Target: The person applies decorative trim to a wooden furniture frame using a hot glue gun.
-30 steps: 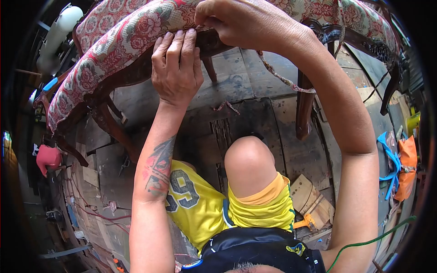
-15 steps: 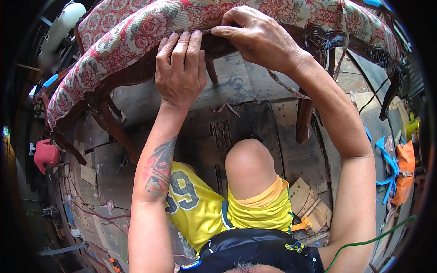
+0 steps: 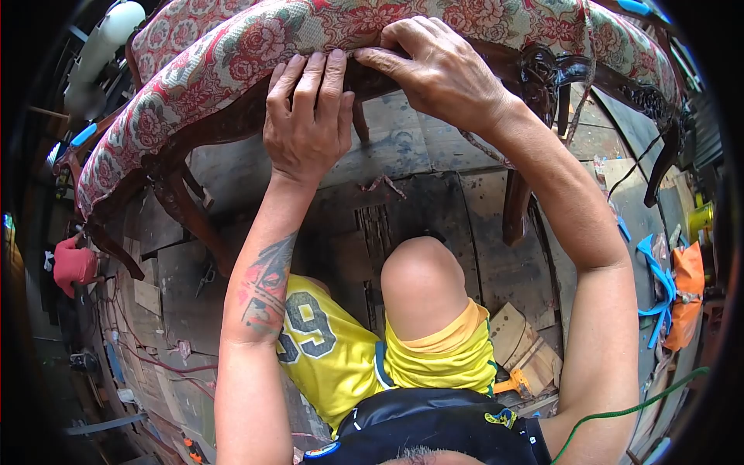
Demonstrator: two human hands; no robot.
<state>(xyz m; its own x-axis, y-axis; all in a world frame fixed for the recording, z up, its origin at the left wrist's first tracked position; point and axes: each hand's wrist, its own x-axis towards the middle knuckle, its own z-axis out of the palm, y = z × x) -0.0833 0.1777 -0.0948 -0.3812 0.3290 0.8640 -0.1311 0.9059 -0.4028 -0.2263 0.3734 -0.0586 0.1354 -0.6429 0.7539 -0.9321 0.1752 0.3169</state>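
Note:
A floral upholstered seat [image 3: 260,46] with a carved dark wooden frame [image 3: 225,128] spans the top of the view. My left hand [image 3: 306,124] has its fingers stretched out, tips pressed against the fabric's lower edge where it meets the wood. Just to its right, my right hand [image 3: 442,74] pinches at the same edge, thumb toward the left fingertips. A narrow trim strip [image 3: 482,146] hangs below the right hand, passes behind the forearm and seems to loop up over the seat. The bit between the pinching fingers is mostly hidden.
Scissors [image 3: 205,279] and a scrap of trim [image 3: 382,184] lie on the board floor. An orange-handled tool [image 3: 515,382] rests by wood offcuts [image 3: 515,337] near my knee. Blue straps [image 3: 659,287] and an orange bag [image 3: 686,298] are at right; a green cord [image 3: 643,411] crosses my upper arm.
My right hand has shifted slightly down and left along the seat edge, its thumb closer to the left fingertips. My left hand stays nearly in place, pressing the edge.

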